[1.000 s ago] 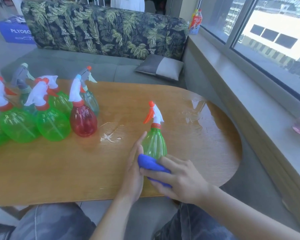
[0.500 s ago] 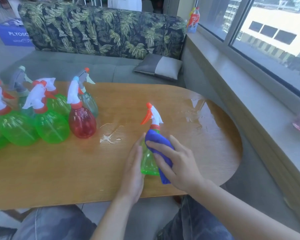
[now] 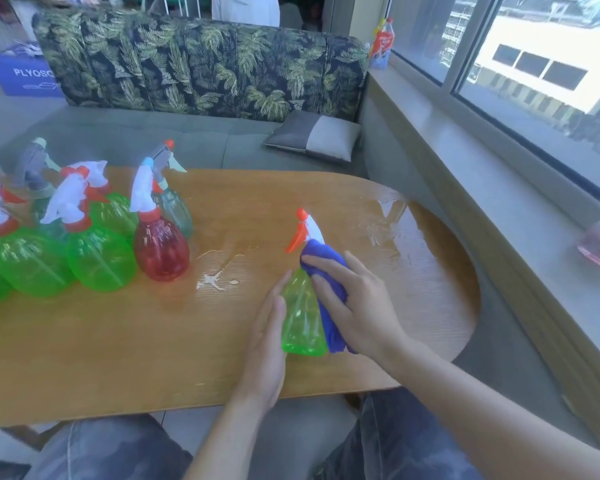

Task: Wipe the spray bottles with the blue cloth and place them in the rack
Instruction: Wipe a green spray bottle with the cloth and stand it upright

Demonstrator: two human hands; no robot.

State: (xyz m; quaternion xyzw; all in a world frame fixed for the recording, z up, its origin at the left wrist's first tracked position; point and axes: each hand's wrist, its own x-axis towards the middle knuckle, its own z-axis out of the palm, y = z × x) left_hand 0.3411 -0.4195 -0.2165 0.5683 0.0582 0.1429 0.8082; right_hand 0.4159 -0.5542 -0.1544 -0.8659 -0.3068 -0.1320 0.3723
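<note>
The right hand [image 3: 355, 306] presses a blue cloth [image 3: 326, 268] against an upright green bottle [image 3: 302, 317] on the worktop [image 3: 118, 348]. The left hand [image 3: 267, 344] steadies its left side. More bottles [image 3: 94, 251] cluster far left.

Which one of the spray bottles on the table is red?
The red spray bottle with the white trigger head, at the right end of the group on the left; the bottles around it are green or greyish.

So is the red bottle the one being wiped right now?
No, the blue cloth is pressed against a green spray bottle near the table edge, while the red bottle stands untouched with the others.
</note>
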